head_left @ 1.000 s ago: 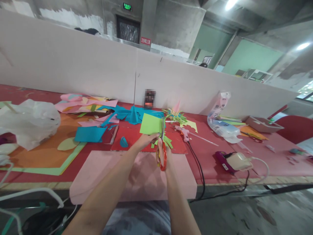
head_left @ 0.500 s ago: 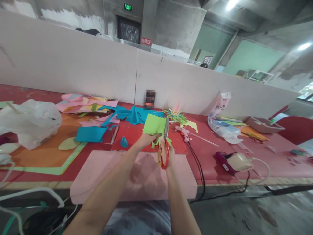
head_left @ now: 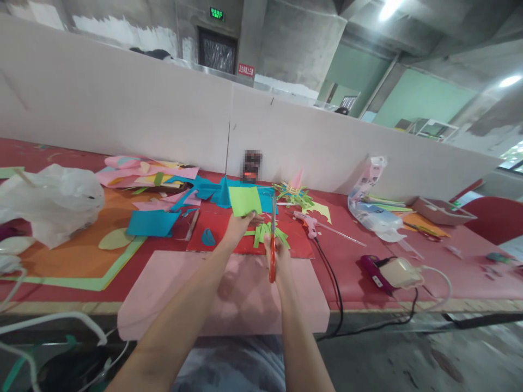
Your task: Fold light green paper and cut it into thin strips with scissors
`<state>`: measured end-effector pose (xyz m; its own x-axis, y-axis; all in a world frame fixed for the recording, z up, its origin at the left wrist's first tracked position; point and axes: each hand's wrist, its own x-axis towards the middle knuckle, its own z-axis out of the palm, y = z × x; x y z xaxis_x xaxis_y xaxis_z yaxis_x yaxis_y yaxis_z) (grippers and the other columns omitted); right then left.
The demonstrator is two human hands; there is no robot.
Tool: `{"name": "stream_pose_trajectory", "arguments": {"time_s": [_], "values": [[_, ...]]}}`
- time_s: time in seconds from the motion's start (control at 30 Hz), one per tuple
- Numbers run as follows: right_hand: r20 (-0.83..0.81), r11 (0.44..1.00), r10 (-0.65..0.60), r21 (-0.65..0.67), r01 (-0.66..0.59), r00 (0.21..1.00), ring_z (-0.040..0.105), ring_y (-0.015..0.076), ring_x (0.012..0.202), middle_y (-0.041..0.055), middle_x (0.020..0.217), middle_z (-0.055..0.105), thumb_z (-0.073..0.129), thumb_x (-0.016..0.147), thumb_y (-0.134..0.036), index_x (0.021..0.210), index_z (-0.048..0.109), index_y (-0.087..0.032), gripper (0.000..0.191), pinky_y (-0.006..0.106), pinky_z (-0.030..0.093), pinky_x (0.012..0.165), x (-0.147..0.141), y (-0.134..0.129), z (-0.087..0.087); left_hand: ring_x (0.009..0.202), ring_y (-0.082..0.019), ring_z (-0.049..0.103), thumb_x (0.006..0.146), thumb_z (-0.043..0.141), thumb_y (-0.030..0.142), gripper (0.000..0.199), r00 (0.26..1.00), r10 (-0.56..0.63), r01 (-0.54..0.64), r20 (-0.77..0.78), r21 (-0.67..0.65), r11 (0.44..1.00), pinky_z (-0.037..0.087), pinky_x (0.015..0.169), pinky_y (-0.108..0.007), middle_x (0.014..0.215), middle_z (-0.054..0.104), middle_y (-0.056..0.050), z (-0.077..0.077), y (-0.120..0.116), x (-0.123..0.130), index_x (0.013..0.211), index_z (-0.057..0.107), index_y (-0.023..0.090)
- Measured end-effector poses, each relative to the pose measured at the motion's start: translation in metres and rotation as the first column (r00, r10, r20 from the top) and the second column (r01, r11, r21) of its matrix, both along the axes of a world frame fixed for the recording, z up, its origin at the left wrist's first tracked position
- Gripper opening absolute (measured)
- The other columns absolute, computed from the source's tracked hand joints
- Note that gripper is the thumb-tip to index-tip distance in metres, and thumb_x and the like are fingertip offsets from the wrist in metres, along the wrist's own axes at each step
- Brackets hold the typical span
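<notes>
My left hand (head_left: 241,223) pinches the lower edge of a light green sheet of paper (head_left: 244,200), held up above the red board (head_left: 229,226). In my right hand (head_left: 279,255) is a pair of scissors (head_left: 273,247) with red handles, blades pointing away from me and together. The blades stand to the right of the sheet, apart from it. Several cut green paper strips (head_left: 262,234) lie on the red board, just beyond my right hand. A small blue paper piece (head_left: 208,237) rests on the board to the left.
A pink glue gun (head_left: 308,222) with its black cord lies right of the board. Behind are a blue paper cone (head_left: 224,193) and a green paper-strip piece (head_left: 295,190). A plastic bag (head_left: 53,201) sits left; a purple power strip (head_left: 376,274) lies right.
The green sheet has moved left with my left hand, away from the scissors. The scissors have turned more edge-on and their blades no longer overlap the sheet. More green strips show.
</notes>
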<state>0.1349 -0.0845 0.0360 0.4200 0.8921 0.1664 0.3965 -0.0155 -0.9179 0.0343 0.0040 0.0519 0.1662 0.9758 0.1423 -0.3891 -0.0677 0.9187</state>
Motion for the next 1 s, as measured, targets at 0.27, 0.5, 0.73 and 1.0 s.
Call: {"name": "stream_pose_trajectory", "arguments": {"time_s": [0.27,0.5,0.73,1.0], "values": [[0.277,0.978,0.188,-0.146,-0.152,0.942,0.054,0.0191,0.063,0.0006,0.062,0.051,0.042,0.077,-0.047,0.066,0.037,-0.023,0.027,0.029,0.039,0.056,-0.006,-0.011,0.018,0.066,-0.020,0.063,0.069,0.058,0.045,0.033,0.974,0.210,-0.217,0.083,0.085,0.972,0.051,0.065,-0.031,0.062,0.065,-0.008,0.004,0.004,-0.006,0.062,0.060,0.013],[0.370,0.943,0.265,-0.293,-0.159,0.890,0.057,0.0227,0.077,0.0053,0.078,0.057,0.040,0.077,-0.045,0.075,0.040,-0.023,0.022,0.029,0.038,0.059,-0.010,-0.012,0.019,0.052,-0.013,0.056,0.072,0.055,0.044,0.031,0.949,0.292,-0.304,0.118,0.112,0.946,0.049,0.055,-0.026,0.056,0.058,-0.003,0.003,0.004,-0.009,0.063,0.057,0.014],[0.380,0.951,0.270,-0.249,-0.183,0.885,0.058,0.0218,0.078,0.0050,0.081,0.057,0.040,0.077,-0.044,0.077,0.040,-0.023,0.022,0.028,0.039,0.061,-0.009,-0.013,0.015,0.047,-0.011,0.052,0.072,0.054,0.040,0.027,0.960,0.280,-0.278,0.005,0.140,0.950,0.046,0.048,-0.024,0.053,0.054,0.000,0.006,-0.001,-0.006,0.065,0.054,0.014],[0.294,0.966,0.233,-0.179,-0.186,0.927,0.056,0.0208,0.068,0.0021,0.068,0.055,0.039,0.078,-0.041,0.069,0.036,-0.023,0.020,0.028,0.039,0.058,-0.006,-0.014,0.019,0.048,-0.011,0.052,0.073,0.052,0.041,0.029,0.982,0.162,-0.140,-0.100,0.199,0.970,0.044,0.052,-0.025,0.051,0.052,0.001,0.005,-0.007,0.001,0.062,0.051,0.014]]}}
